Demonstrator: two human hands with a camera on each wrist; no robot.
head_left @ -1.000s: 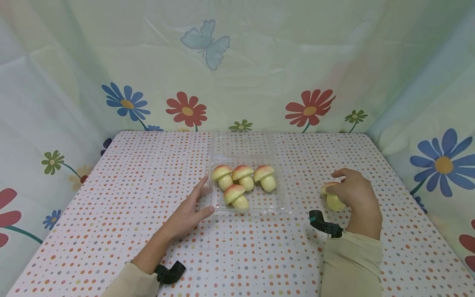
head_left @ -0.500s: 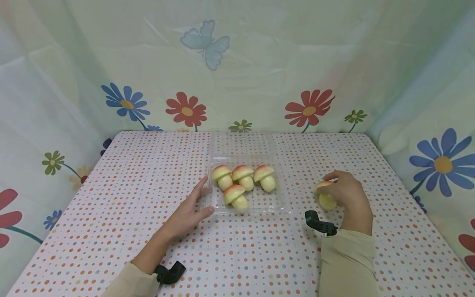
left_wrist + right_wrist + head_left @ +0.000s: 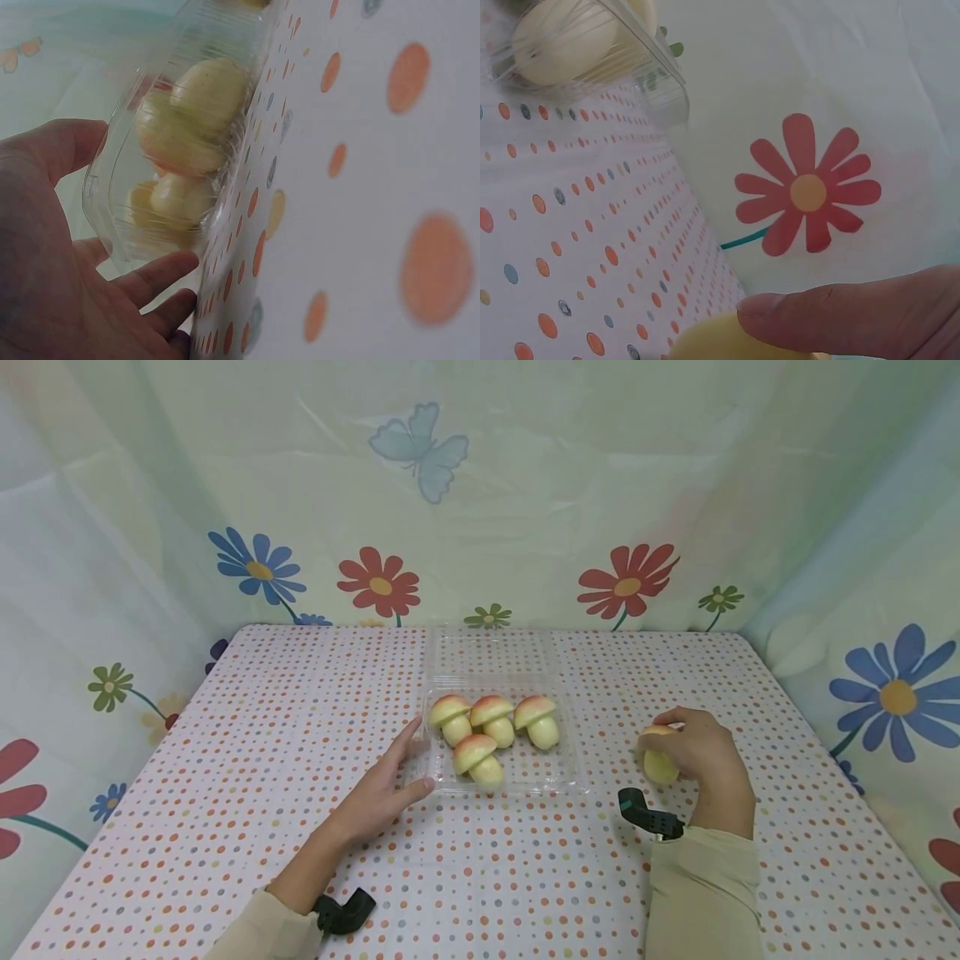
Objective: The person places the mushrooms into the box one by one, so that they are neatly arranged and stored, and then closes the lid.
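Observation:
A clear plastic clamshell box (image 3: 536, 772) lies on the table with its lid folded back. Several mushroom-shaped pieces, yellow with reddish caps, lie inside, one mushroom (image 3: 480, 760) in front of a row of others. My left hand (image 3: 378, 793) rests at the left side of the box, fingers spread and fairly straight; in the left wrist view a fingertip meets the rim. Off to the right, my right hand (image 3: 697, 747) grips another mushroom (image 3: 661, 768) by its cap. In the right wrist view its thumb presses on the pale yellow surface; the remaining fingers are hidden.
A dotted cloth (image 3: 480, 877) covers the table. Behind it and along both sides hang floral curtains (image 3: 510, 485). The upright-looking clear lid (image 3: 491, 652) reaches toward the table's back edge. Each wrist wears a black camera mount (image 3: 648, 814).
The right hand has shifted slightly left with the mushroom, mostly in the first half second, and its fingers have closed in on the cap. The left hand and box have stayed put.

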